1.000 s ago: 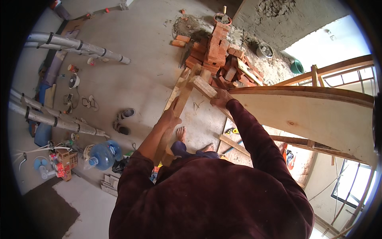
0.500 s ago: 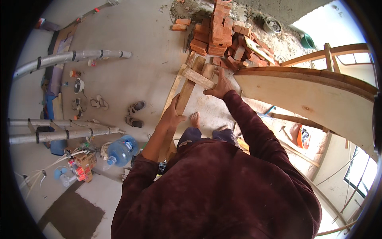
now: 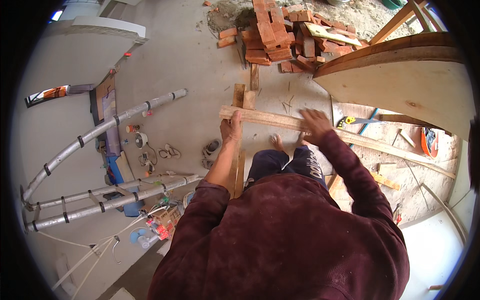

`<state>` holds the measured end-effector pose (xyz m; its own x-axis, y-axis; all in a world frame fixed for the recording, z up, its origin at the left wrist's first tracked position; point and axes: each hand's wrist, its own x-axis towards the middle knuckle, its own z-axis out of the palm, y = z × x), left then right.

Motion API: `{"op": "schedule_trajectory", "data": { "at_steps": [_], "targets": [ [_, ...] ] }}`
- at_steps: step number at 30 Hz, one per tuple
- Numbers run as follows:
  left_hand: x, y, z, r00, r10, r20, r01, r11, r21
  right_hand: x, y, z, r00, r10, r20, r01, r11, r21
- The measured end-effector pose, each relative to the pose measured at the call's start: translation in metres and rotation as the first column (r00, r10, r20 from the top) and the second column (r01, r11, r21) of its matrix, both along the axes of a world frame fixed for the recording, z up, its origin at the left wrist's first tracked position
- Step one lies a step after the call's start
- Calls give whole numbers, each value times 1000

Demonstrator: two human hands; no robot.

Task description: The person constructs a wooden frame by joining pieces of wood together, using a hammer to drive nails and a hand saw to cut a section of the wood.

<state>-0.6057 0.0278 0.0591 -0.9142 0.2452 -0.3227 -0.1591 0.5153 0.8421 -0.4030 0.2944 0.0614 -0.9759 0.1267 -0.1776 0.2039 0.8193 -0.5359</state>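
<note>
My left hand (image 3: pixel 231 129) is closed around the left end of a long wooden batten (image 3: pixel 272 118), the thumb on its upper side. My right hand (image 3: pixel 316 125) lies over the batten further right, fingers stretched out and slightly blurred. Past that hand the batten seems to run on to the right. Beneath it, an upright-running wooden board (image 3: pixel 239 95) crosses at my left hand, with a short wooden block (image 3: pixel 249 100) beside it.
Red bricks (image 3: pixel 272 37) are heaped ahead. A curved wooden panel (image 3: pixel 390 85) stands at right, near a yellow-handled saw (image 3: pixel 347 121). An aluminium ladder (image 3: pixel 115 120) is at left, with sandals (image 3: pixel 212 146) and a cardboard box (image 3: pixel 167 215) nearby.
The short block has left my right hand and lies by the board. My left hand has gone from the board to the long batten, now across it. The view has swung right.
</note>
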Motion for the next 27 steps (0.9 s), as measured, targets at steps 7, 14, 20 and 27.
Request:
{"op": "schedule_trajectory", "data": {
  "at_steps": [7,14,20,27],
  "targets": [
    [10,1,1,990,-82,116,75,995,65,95,50,-57,979,-121,162,118,993,29],
    [-8,-20,3,982,-167,85,129,932,337,24,-10,-42,994,-80,73,71,990,118],
    [-24,-20,15,983,-111,146,88,984,154,-26,-24,-25,994,-22,110,17,999,39],
    [-21,-20,14,950,-302,-72,308,946,96,-26,-27,-21,995,-19,94,12,997,78]
  ]
}}
